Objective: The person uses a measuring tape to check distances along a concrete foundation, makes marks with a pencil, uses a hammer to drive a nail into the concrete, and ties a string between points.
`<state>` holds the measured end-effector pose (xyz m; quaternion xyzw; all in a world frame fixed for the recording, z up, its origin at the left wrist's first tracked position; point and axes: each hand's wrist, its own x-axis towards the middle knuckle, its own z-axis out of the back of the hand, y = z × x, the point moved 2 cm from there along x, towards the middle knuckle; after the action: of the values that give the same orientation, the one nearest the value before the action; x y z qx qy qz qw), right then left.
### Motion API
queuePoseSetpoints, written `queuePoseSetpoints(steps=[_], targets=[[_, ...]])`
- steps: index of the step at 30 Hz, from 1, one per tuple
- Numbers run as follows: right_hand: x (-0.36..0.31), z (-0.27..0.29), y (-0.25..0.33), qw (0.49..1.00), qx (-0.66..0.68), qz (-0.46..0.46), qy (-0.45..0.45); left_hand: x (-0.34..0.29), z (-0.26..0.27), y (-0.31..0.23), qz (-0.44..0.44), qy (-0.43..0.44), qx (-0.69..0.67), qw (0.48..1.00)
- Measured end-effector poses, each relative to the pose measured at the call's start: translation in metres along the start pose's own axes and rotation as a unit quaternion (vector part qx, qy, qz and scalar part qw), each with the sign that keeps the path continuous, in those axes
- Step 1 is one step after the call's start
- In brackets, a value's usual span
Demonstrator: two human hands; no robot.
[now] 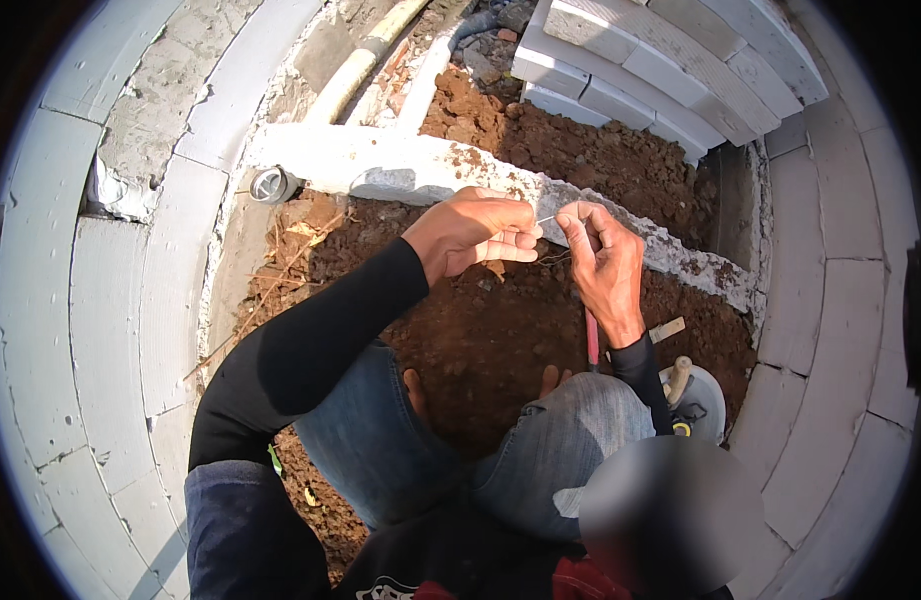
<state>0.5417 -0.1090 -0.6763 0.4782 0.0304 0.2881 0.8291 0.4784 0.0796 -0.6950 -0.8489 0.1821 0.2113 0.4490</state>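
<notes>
A thin pale strand, string or wire, is stretched across the short gap between my hands above the brown soil. My left hand pinches one end between thumb and forefinger, its other fingers loosely extended. On the other side, my right hand grips the strand between thumb and curled fingers. A loose, fine loop hangs just below the fingertips. Beneath my right hand, a red-handled tool stands out against the soil, its ends partly hidden.
A whitish concrete beam crosses beyond my hands. Grey block walls rise on both sides, with stacked blocks at the far right. A bucket holding tools sits by my right knee. A round grey pipe end lies far left.
</notes>
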Motion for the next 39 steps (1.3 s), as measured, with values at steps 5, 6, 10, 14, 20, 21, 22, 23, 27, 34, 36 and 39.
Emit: queuePoseSetpoints(steps=[5, 6, 10, 14, 20, 21, 22, 23, 27, 34, 36, 39], targets=[[0.000, -0.002, -0.001, 1.000, 0.004, -0.003, -0.008, -0.003, 0.003, -0.001, -0.005, -0.005, 0.011, 1.000], [0.000, -0.003, -0.001, 1.000, 0.004, -0.002, 0.004, -0.003, 0.002, -0.001, -0.012, -0.003, 0.004, 1.000], [-0.002, -0.004, 0.001, 1.000, 0.004, 0.006, 0.022, -0.003, 0.001, 0.000, 0.001, 0.000, -0.010, 1.000], [-0.001, -0.005, 0.001, 1.000, 0.002, 0.016, 0.020, -0.002, 0.007, -0.005, 0.028, 0.008, -0.023, 0.999], [-0.002, -0.004, 0.002, 0.999, 0.006, -0.011, 0.037, -0.001, 0.006, 0.000, -0.005, -0.011, 0.076, 0.997], [-0.002, -0.004, 0.002, 0.999, 0.008, -0.013, 0.038, -0.001, 0.007, 0.001, -0.011, -0.006, 0.067, 0.998], [-0.002, -0.003, 0.002, 0.999, 0.008, -0.013, 0.037, -0.001, 0.008, 0.002, -0.011, -0.006, 0.066, 0.998], [-0.002, -0.004, 0.002, 0.999, 0.007, -0.008, 0.037, 0.000, 0.009, 0.002, -0.007, -0.002, 0.076, 0.997], [-0.001, -0.004, 0.003, 0.999, -0.009, 0.027, 0.018, 0.004, 0.012, 0.005, 0.000, 0.013, 0.107, 0.994], [0.000, -0.005, -0.009, 0.999, -0.012, 0.034, -0.039, 0.002, 0.004, 0.001, 0.052, 0.026, 0.114, 0.992], [0.001, -0.005, -0.010, 0.999, -0.006, 0.018, -0.040, -0.001, 0.006, 0.000, 0.052, 0.016, 0.129, 0.990], [0.001, -0.007, -0.013, 0.999, -0.013, 0.025, -0.040, -0.003, 0.004, -0.003, 0.058, 0.022, 0.130, 0.990]])
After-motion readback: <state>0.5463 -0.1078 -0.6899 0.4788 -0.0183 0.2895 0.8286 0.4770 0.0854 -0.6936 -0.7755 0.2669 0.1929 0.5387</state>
